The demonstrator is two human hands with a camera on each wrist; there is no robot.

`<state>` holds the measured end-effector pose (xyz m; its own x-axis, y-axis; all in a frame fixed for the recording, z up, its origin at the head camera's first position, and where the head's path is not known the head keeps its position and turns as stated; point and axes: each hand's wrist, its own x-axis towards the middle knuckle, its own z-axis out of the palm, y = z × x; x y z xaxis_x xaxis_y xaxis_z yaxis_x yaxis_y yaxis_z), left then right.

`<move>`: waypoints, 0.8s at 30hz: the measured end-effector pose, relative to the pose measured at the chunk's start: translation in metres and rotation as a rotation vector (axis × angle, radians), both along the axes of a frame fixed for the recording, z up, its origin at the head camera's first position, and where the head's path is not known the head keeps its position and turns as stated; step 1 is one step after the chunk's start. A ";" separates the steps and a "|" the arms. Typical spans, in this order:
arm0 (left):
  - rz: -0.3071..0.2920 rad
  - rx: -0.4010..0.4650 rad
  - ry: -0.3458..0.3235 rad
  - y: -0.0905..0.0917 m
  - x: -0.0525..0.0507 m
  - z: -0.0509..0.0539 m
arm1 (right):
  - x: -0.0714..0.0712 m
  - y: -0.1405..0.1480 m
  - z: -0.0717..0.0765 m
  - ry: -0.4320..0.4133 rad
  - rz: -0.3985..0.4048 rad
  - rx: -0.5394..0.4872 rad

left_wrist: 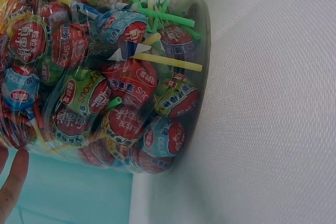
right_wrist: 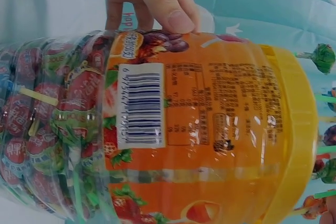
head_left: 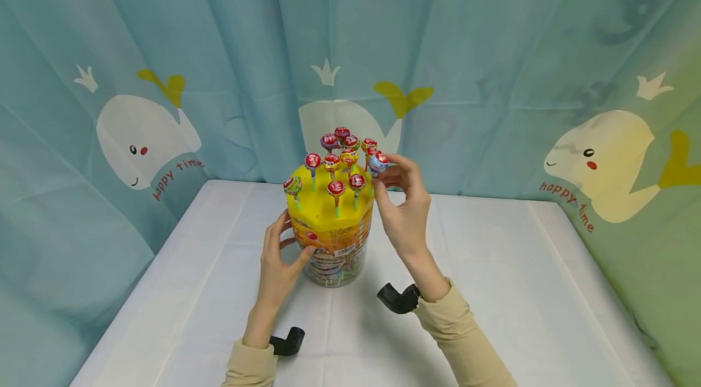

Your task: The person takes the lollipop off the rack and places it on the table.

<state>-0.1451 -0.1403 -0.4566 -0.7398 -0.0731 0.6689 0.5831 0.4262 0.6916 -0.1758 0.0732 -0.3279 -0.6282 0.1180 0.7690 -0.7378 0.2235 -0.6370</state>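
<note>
A clear plastic jar (head_left: pixel 335 270) of wrapped lollipops stands upright on the table. Its yellow lid (head_left: pixel 320 209) has several lollipops standing upright in it, sticks down. My left hand (head_left: pixel 280 271) holds the jar's left side, thumb on the front and fingers around the side. At the lid's right edge, my right hand (head_left: pixel 406 207) pinches a blue-and-red wrapped lollipop (head_left: pixel 378 163); whether its stick is in the lid is hidden. An orange label (right_wrist: pixel 210 114) with a barcode shows in the right wrist view. Loose lollipops (left_wrist: pixel 126 82) fill the jar's lower part in the left wrist view.
A white cloth covers the table (head_left: pixel 493 289). Behind it hangs a blue-green curtain (head_left: pixel 482 40) printed with whales, close to the table's back edge. Both wrists wear black camera mounts (head_left: pixel 398 299) over beige sleeves.
</note>
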 end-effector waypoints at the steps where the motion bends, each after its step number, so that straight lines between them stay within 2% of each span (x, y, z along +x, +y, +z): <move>1: 0.000 0.000 0.002 0.000 0.000 0.000 | 0.000 0.001 0.000 -0.004 0.001 -0.008; 7: 0.005 -0.003 0.004 0.000 0.000 0.001 | 0.001 0.011 -0.004 -0.029 -0.012 -0.055; 12: 0.016 -0.006 -0.010 0.000 0.000 0.001 | -0.001 0.020 -0.015 -0.059 -0.027 -0.079; 19: 0.008 -0.001 -0.017 0.000 0.001 0.001 | -0.003 0.027 -0.033 -0.102 -0.063 -0.065; 24: -0.002 0.004 -0.011 0.000 0.001 0.002 | 0.003 0.027 -0.033 -0.144 -0.097 -0.039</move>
